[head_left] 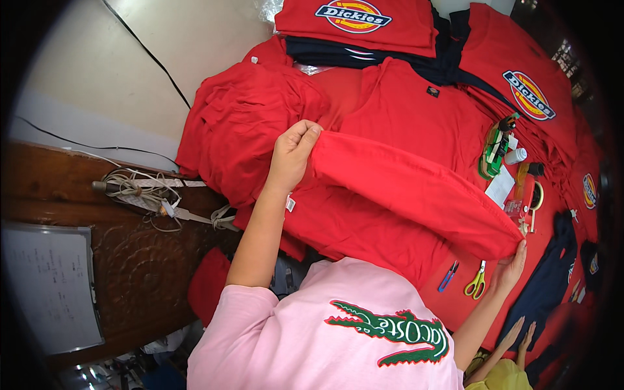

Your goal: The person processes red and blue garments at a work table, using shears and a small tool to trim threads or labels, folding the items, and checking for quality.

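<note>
Left hand [294,153] clenched on one end of a folded red garment [409,195], right hand [511,268] at four o'clock pinching its other end, garment stretched across the red-covered table [455,305], yellow-handled scissors [476,281] just beside the right hand, blue snips [448,276] at their nine o'clock

My left hand [294,151] is raised ahead of me, arm nearly straight, wrist slightly bent. Fingers curl over and down toward the thumb in a closed pinch, knuckles uppermost. My right hand [511,264] sits lower and far out to the side, forearm angled up from the elbow. Its fingers are extended and together, tips pressed upward, thumb hidden from view.
</note>
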The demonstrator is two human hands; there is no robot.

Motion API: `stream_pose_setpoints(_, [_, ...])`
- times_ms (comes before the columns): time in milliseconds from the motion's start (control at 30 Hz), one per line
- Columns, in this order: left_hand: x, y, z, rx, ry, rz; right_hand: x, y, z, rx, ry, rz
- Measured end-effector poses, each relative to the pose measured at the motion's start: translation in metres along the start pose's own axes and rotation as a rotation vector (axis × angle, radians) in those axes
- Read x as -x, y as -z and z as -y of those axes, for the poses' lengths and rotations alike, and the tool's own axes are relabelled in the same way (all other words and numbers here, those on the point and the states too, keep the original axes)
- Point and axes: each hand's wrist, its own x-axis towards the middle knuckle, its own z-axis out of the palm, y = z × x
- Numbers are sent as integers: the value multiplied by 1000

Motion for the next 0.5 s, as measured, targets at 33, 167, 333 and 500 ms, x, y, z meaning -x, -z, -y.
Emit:
stream_pose_setpoints(33, [-4,0,3,-138,4,5,7,-19,8,-64,-24,25])
stream_pose_setpoints(167, [-28,8,20,-646,-292,-69,5,6,11,-459,-22,386])
stream_pose_setpoints(333, [3,38,60,-755,-388,-2,52,-22,26,421,-250,692])
stream_pose_setpoints(500, [83,70,128,-360,323,-117,86,47,-56,1321,-172,268])
